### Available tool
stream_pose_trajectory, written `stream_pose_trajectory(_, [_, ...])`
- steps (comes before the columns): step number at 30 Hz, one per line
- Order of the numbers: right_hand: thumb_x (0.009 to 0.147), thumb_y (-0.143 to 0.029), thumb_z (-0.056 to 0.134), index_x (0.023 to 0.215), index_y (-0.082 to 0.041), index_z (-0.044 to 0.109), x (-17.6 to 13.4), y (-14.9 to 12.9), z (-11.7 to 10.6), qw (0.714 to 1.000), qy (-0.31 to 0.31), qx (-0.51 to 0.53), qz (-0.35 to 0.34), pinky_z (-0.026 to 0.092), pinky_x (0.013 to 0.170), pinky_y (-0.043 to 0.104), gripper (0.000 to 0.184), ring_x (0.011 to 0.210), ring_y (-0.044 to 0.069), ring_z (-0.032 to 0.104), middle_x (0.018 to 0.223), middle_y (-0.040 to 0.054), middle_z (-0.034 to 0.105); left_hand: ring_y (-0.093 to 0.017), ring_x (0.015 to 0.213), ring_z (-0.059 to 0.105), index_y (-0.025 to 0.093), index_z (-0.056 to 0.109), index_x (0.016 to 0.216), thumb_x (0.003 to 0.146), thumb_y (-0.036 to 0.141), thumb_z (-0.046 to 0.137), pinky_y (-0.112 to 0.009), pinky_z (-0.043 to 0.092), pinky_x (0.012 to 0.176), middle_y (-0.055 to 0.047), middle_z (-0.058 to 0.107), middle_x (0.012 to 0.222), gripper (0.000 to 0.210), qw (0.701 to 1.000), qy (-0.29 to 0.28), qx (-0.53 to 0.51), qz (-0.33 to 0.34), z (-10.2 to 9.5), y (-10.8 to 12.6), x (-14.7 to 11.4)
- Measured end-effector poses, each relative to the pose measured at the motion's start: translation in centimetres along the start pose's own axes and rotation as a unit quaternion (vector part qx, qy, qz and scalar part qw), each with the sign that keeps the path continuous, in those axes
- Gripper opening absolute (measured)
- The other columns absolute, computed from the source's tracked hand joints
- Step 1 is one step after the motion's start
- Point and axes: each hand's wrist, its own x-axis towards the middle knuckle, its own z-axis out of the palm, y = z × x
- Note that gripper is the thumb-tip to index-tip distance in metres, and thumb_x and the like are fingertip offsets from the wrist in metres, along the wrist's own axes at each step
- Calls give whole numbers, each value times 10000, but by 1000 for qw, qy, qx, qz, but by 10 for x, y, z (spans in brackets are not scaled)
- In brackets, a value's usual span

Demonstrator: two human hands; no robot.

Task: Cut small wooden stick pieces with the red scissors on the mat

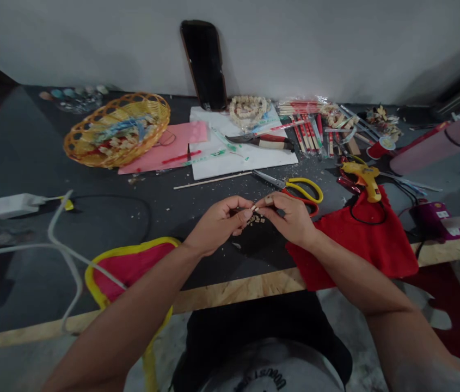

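A small pale piece (253, 208), apparently wood, is held between the fingertips of both hands, above the near part of a dark table (160, 209). It lies directly between the two hands, right of the left hand (218, 224) and left of the right hand (290, 219), with neither clearly nearer. Its long axis seems to slant from near left to far right, though it is too small to be certain, and whether it is one piece or two meeting cannot be told. On each hand the thumb and forefinger are pinched almost together upon it, with little gap. Loose pale bits (259, 220) lie on the table just beneath the fingertips. Just beyond the right hand rest scissors (283, 184) with yellow and red handles, their blades pointing far left; near the blade tips is a thin stick (212, 180), lying crosswise. Farther off, a white sheet (209, 169) bears a dark-handled tool (264, 142) and a string of pale beads (248, 111). A wicker basket (75, 157) stands far left. To the right, a yellow glue gun (362, 175) lies at the far edge of a red cloth (360, 247), partly under the right forearm.
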Motion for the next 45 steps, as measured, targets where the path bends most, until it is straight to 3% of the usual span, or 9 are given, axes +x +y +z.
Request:
stream_pose_trajectory(11, [903, -239, 604, 862, -196, 660, 0, 3, 3, 1000, 3, 24, 3, 531, 758, 282, 82, 811, 137, 657, 849, 26, 704, -61, 544, 407, 157, 612, 896, 722, 477, 727, -148, 312, 452, 37, 484, 642, 382, 1000, -1, 5, -6, -1, -1, -1])
stream_pose_trajectory(22, [903, -294, 599, 845, -195, 662, 6, 2, 8, 1000, 0, 20, 13, 524, 752, 258, 131, 785, 143, 660, 819, 29, 704, -82, 577, 400, 157, 610, 852, 745, 540, 656, -177, 319, 505, 39, 457, 665, 400, 993, 10, 116, 2, 0, 12, -4])
stream_pose_trajectory(30, [921, -332, 561, 835, -195, 674, 8, 12, 13, 999, -10, 22, -31, 540, 759, 261, 197, 832, 155, 673, 850, 57, 720, -105, 608, 407, 170, 623, 920, 709, 584, 669, -187, 298, 524, 35, 460, 685, 467, 994, 1, 106, -25, -3, 13, -4])
stream_pose_trajectory(38, [927, -352, 550, 840, -195, 675, 5, 11, 12, 999, 1, 18, -36, 532, 713, 267, 218, 760, 156, 662, 794, 49, 696, -79, 540, 367, 162, 606, 808, 693, 576, 680, -183, 258, 493, 46, 449, 637, 436, 996, 3, 86, -1, 2, 11, -4])
stream_pose_trajectory(45, [923, -320, 553, 836, -194, 679, 4, 9, 9, 998, 38, 32, -49, 538, 679, 281, 198, 730, 167, 658, 763, 52, 684, -86, 559, 390, 154, 619, 854, 733, 569, 665, -189, 249, 492, 45, 461, 625, 435, 995, 5, 97, 14, 4, 12, -2])
